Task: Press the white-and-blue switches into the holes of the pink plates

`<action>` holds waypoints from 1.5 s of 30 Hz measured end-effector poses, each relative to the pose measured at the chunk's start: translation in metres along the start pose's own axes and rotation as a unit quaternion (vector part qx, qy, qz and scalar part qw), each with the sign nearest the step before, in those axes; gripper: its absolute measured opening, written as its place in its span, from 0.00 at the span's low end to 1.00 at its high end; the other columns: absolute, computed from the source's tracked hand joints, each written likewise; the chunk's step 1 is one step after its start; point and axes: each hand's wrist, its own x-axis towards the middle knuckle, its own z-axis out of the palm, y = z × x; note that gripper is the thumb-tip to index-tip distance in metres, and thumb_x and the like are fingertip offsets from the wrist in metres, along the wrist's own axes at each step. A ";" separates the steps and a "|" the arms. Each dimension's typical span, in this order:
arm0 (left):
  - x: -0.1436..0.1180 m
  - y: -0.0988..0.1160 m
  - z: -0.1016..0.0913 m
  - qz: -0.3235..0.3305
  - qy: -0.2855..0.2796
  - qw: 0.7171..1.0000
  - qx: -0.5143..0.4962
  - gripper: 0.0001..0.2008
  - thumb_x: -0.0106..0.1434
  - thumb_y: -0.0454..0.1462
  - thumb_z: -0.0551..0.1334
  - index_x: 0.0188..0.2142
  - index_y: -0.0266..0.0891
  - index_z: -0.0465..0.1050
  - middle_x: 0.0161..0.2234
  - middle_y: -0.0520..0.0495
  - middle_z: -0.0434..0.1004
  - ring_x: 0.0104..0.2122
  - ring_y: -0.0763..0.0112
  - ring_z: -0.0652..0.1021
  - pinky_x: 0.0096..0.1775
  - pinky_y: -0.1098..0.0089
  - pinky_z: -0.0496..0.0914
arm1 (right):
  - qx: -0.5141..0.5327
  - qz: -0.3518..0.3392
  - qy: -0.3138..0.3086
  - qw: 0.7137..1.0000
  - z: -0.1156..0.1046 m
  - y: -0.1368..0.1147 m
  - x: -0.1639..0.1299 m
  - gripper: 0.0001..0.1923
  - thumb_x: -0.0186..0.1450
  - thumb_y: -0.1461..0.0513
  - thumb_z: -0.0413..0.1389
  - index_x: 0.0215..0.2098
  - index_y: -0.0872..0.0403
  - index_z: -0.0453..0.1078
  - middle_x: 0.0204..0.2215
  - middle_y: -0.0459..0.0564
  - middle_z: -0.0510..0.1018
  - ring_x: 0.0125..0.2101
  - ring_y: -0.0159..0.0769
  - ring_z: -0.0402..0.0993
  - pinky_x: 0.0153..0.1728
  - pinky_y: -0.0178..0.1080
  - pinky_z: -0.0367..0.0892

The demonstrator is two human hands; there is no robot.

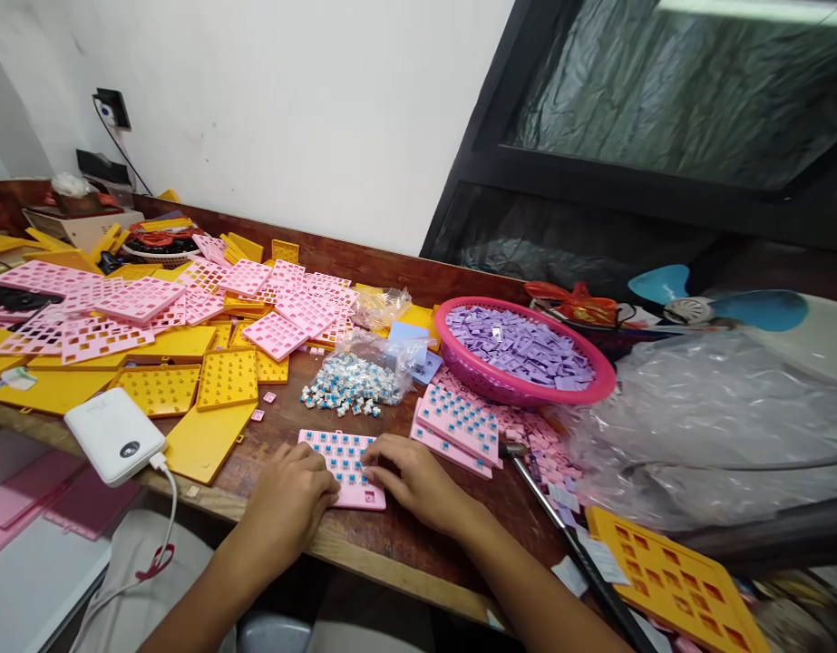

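A pink keyboard plate (356, 496) set with several blue key switches (350, 453) lies near the table's front edge. Its lower right corner has a square hole without a switch. My left hand (292, 494) is closed over the plate's left side, fingertips curled on its surface. At the right side, my right hand (411, 476) pinches with thumb and forefinger on a key switch, partly hidden by the fingers. Behind the plate, a heap of loose blue-and-white switches (354, 385) spills from a clear plastic bag (384, 354).
Two stacked pink plates (459, 426) sit at right, beside a metal-shafted tool (537, 485). A pink basket (452, 363) holds purple pieces. Yellow panels (210, 444), pink frames (139, 299) and a white power bank (115, 435) crowd the left. Plastic sheeting (717, 417) covers the right.
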 end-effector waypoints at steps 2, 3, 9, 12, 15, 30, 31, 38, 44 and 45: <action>0.000 -0.001 -0.001 -0.002 0.005 1.000 -0.002 0.09 0.68 0.33 0.63 0.34 0.45 0.81 0.36 0.49 0.80 0.42 0.61 0.73 0.43 0.60 0.60 | 0.035 -0.006 0.018 0.999 -0.004 -0.002 0.000 0.06 0.69 0.64 0.59 0.45 0.52 0.76 0.41 0.52 0.79 0.42 0.39 0.75 0.45 0.41 0.69; 0.000 -0.002 -0.001 -0.002 0.008 1.000 -0.011 0.09 0.68 0.33 0.63 0.34 0.46 0.81 0.36 0.49 0.79 0.42 0.61 0.73 0.43 0.61 0.60 | 0.047 -0.008 0.021 0.999 -0.007 -0.004 -0.001 0.07 0.69 0.64 0.60 0.45 0.52 0.77 0.42 0.52 0.79 0.43 0.39 0.75 0.46 0.41 0.69; 0.005 -0.019 0.005 -0.012 0.037 0.994 -0.100 0.05 0.67 0.37 0.65 0.35 0.45 0.80 0.38 0.49 0.80 0.43 0.60 0.74 0.44 0.60 0.62 | 0.020 -0.023 -0.043 0.999 -0.009 -0.014 -0.006 0.09 0.66 0.68 0.60 0.41 0.51 0.80 0.42 0.51 0.78 0.43 0.39 0.75 0.47 0.40 0.70; 0.009 -0.026 0.009 -0.013 0.059 0.990 -0.125 0.04 0.66 0.37 0.66 0.36 0.45 0.80 0.37 0.48 0.81 0.43 0.60 0.75 0.46 0.60 0.63 | 0.004 -0.023 -0.044 0.999 -0.005 -0.013 -0.005 0.11 0.68 0.66 0.59 0.46 0.50 0.80 0.43 0.52 0.78 0.43 0.40 0.75 0.47 0.41 0.71; 0.010 -0.028 0.008 -0.007 0.056 0.989 -0.139 0.03 0.66 0.38 0.66 0.35 0.45 0.81 0.37 0.49 0.81 0.43 0.60 0.75 0.46 0.61 0.64 | 0.023 -0.019 -0.027 0.999 -0.002 -0.009 -0.002 0.10 0.71 0.64 0.57 0.45 0.50 0.80 0.43 0.52 0.78 0.44 0.39 0.75 0.46 0.40 0.71; 0.006 -0.033 0.006 0.012 0.041 0.989 -0.139 0.05 0.68 0.38 0.64 0.37 0.43 0.79 0.40 0.48 0.78 0.44 0.61 0.75 0.46 0.63 0.67 | 0.089 0.063 0.016 0.994 0.006 0.009 0.000 0.03 0.62 0.63 0.66 0.36 0.51 0.82 0.34 0.49 0.84 0.37 0.40 0.78 0.41 0.41 0.71; 0.006 -0.032 0.006 0.014 0.043 0.990 -0.132 0.05 0.68 0.38 0.63 0.38 0.43 0.79 0.41 0.47 0.78 0.45 0.61 0.75 0.47 0.63 0.67 | 0.081 0.063 0.016 0.995 0.006 0.010 0.000 0.02 0.63 0.63 0.66 0.36 0.51 0.82 0.34 0.49 0.84 0.37 0.40 0.78 0.41 0.41 0.70; 0.003 -0.030 0.008 0.039 0.054 0.995 -0.076 0.10 0.70 0.39 0.60 0.48 0.46 0.77 0.46 0.45 0.73 0.46 0.60 0.74 0.47 0.62 0.68 | -0.090 -0.029 -0.017 0.995 0.002 -0.001 -0.004 0.07 0.70 0.62 0.59 0.44 0.51 0.79 0.36 0.51 0.83 0.37 0.41 0.76 0.41 0.43 0.66; 0.002 -0.028 0.009 0.040 0.052 0.997 -0.050 0.13 0.70 0.39 0.60 0.53 0.48 0.76 0.48 0.44 0.73 0.48 0.58 0.74 0.47 0.61 0.69 | -0.338 -0.141 -0.046 0.929 0.015 -0.030 -0.014 0.12 0.74 0.67 0.48 0.46 0.56 0.75 0.32 0.55 0.80 0.31 0.43 0.70 0.36 0.45 0.61; 0.002 -0.028 0.009 0.038 0.049 0.997 -0.054 0.15 0.70 0.39 0.60 0.54 0.48 0.74 0.49 0.44 0.73 0.48 0.58 0.74 0.47 0.60 0.69 | -0.366 -0.152 -0.058 0.916 0.019 -0.035 -0.016 0.12 0.73 0.68 0.48 0.44 0.57 0.74 0.32 0.56 0.80 0.31 0.44 0.70 0.36 0.46 0.61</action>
